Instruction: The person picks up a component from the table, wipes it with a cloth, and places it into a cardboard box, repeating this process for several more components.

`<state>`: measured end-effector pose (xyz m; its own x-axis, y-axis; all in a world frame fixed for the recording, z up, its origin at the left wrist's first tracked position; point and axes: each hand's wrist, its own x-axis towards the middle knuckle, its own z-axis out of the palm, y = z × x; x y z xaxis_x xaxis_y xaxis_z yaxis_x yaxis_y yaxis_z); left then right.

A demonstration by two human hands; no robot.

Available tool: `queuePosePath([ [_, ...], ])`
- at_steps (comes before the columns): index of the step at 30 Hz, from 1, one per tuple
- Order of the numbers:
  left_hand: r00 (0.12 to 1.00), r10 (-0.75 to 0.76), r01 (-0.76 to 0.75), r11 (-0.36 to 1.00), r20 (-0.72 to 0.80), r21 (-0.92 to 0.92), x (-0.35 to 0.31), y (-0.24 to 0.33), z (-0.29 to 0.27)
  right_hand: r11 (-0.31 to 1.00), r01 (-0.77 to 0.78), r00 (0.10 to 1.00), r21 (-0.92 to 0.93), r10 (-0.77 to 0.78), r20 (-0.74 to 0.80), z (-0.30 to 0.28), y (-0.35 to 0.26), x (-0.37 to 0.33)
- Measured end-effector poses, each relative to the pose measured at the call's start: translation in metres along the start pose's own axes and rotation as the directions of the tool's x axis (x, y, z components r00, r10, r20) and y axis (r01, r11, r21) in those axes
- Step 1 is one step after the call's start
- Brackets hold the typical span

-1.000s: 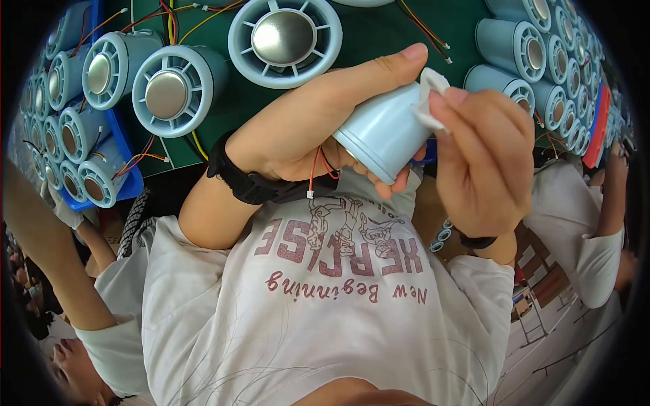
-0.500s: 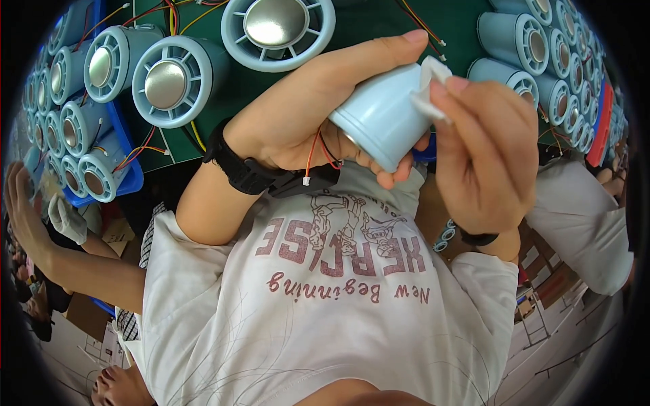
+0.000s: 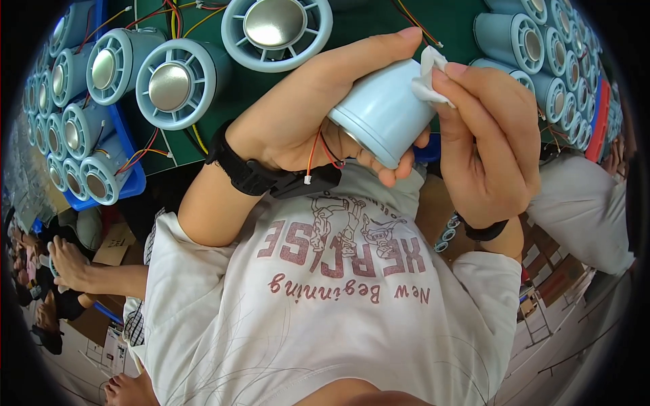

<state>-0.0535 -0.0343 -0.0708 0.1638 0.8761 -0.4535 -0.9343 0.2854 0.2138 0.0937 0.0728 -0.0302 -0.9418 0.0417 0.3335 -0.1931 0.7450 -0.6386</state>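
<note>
Still cradling a light-blue cylindrical housing [image 3: 382, 111] in the left hand [image 3: 318, 101], toward one o'clock from view centre, and pinching a white wipe [image 3: 429, 76] at its two-o'clock end with the right hand [image 3: 493, 142]; barely shifted within half a second, apparently still mid-wipe.

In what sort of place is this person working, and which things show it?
Probably a factory or assembly workshop: many matching light-blue housings are stacked in a blue tray, others sit on a green work surface, and plug-ended wires hang from the one in hand.
</note>
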Motion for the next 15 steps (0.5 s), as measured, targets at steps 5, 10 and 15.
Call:
queuePosePath([
  [5, 0.997, -0.032, 0.034, 0.999, -0.075, 0.023, -0.003, -0.005, 0.004, 0.971, -0.044, 0.996, -0.234, 0.023, -0.092, -0.014, 0.026, 0.010],
  [10, 0.985, -0.041, 0.049, 0.998, 0.165, -0.040, -0.003, -0.008, 0.004, 0.897, -0.227, 0.939, -0.379, 0.099, -0.329, -0.039, 0.018, -0.002],
  [15, 0.981, -0.056, 0.059, 0.998, 0.185, -0.009, -0.007, -0.010, 0.016, 0.890, -0.372, 0.873, -0.266, 0.238, -0.425, -0.050, 0.005, -0.011],
])
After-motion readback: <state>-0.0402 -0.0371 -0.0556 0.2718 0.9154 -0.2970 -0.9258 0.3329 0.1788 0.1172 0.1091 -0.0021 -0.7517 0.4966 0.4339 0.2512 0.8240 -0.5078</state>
